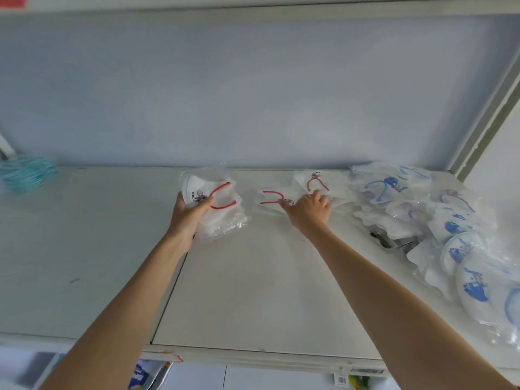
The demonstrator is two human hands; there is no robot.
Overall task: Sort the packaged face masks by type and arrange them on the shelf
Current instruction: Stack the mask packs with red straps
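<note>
My left hand (pixel 188 212) grips a stack of clear-packaged white masks with red ear loops (pixel 216 204), held just above the white shelf (pixel 253 277). My right hand (pixel 308 208) lies fingers-down on a loose packaged red-loop mask (pixel 271 198) on the shelf; another red-loop mask (pixel 316 182) lies just behind the fingers. A heap of packaged masks with blue loops and blue prints (pixel 439 220) covers the shelf's right side.
A pile of teal masks (pixel 25 173) sits at the far left of the shelf. The shelf back wall rises behind, with a metal upright (pixel 489 114) at the right. Price tags and goods show below the front edge (pixel 360 371).
</note>
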